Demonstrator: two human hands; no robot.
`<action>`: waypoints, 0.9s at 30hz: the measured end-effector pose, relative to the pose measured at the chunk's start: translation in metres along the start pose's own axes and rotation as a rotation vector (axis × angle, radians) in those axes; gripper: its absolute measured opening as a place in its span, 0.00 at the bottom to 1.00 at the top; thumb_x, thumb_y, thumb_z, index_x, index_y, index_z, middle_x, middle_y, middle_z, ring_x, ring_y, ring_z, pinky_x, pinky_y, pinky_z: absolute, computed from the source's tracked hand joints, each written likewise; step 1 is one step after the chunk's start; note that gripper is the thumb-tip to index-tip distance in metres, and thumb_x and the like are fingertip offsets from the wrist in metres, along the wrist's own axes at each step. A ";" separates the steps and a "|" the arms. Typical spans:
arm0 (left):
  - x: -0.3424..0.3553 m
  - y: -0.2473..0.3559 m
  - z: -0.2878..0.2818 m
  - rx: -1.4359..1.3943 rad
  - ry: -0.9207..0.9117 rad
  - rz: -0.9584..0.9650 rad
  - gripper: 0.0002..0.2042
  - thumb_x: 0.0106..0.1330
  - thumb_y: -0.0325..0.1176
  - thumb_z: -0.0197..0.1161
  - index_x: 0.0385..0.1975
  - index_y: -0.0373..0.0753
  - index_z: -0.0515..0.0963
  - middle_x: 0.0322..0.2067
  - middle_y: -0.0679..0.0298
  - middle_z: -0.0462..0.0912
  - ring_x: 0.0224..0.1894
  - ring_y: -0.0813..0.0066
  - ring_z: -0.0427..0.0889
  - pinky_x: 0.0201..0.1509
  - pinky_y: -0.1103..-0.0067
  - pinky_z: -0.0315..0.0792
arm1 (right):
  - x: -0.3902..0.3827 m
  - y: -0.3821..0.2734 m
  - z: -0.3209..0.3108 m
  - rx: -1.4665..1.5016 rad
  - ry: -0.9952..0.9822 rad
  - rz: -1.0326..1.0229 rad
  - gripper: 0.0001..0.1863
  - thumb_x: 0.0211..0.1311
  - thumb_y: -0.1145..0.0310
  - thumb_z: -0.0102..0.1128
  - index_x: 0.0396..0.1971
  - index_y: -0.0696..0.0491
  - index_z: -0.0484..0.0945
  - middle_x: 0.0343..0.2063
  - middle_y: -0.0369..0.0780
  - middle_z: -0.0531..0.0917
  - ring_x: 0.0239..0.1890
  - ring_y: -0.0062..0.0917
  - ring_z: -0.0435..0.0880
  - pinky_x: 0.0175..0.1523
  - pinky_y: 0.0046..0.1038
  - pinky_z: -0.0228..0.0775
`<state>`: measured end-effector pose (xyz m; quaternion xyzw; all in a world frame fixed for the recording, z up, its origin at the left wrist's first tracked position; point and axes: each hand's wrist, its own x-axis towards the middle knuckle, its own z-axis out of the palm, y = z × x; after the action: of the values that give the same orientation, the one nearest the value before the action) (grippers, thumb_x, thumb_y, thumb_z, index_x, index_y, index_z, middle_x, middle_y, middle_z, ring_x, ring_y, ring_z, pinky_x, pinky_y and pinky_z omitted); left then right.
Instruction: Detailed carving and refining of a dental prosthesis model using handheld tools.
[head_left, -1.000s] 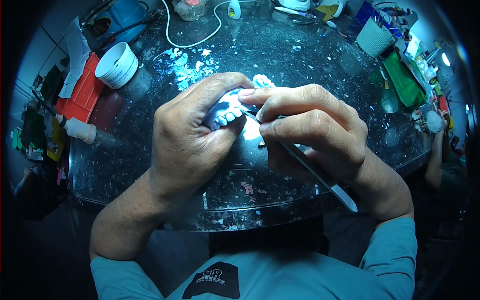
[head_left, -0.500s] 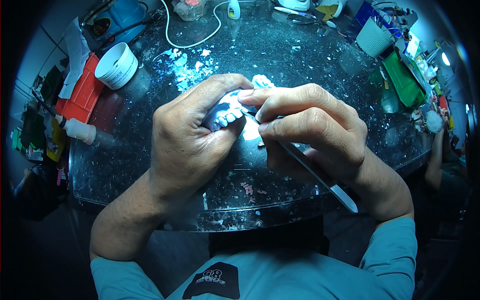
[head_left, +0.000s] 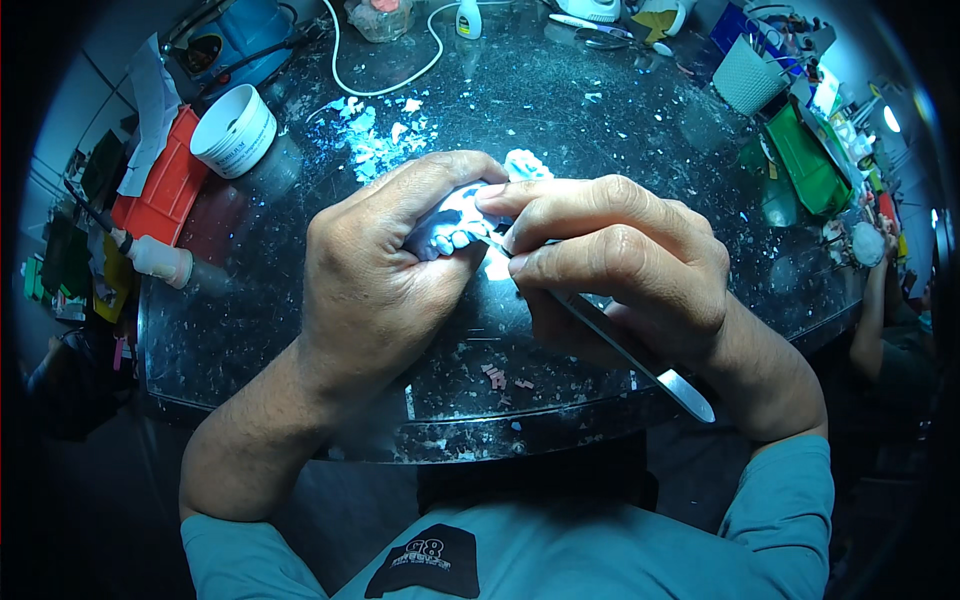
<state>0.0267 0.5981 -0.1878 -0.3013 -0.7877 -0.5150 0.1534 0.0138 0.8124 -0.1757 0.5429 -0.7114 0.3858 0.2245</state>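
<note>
A white dental cast (head_left: 452, 232) with a row of teeth is gripped in my left hand (head_left: 370, 245), its fingers wrapped around the far side and the thumb below. My right hand (head_left: 625, 250) pinches a thin metal carving tool (head_left: 612, 330) whose flat, wide end points down to the right. The tool's working tip meets the cast near the front teeth. My right fingertips touch or nearly touch the cast's edge. Just beyond my hands, a second white plaster piece (head_left: 524, 165) lies on the dark table (head_left: 560, 400).
White plaster scraps (head_left: 375, 140) litter the table beyond my left hand. On the left stand a white tub (head_left: 233, 132) and a red bin (head_left: 165, 185). At right are a green bin (head_left: 810, 160) and a perforated basket (head_left: 748, 75). A small bottle (head_left: 468, 20) and a white cable (head_left: 385, 92) are at the back.
My right hand has shifted slightly left, carrying the carving tool's tip closer along the cast's teeth. The cast has tilted a little; my left hand stays nearly in place.
</note>
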 end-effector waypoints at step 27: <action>-0.001 0.002 -0.001 0.059 -0.024 -0.055 0.18 0.53 0.13 0.57 0.45 0.29 0.82 0.40 0.57 0.86 0.45 0.75 0.84 0.51 0.80 0.77 | 0.002 0.009 0.005 -0.008 0.089 -0.130 0.10 0.47 0.79 0.70 0.31 0.59 0.80 0.35 0.45 0.84 0.31 0.31 0.87 0.33 0.27 0.83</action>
<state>0.0286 0.5980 -0.1862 -0.2809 -0.8123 -0.4921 0.1383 0.0053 0.8086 -0.1802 0.5694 -0.6655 0.3912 0.2825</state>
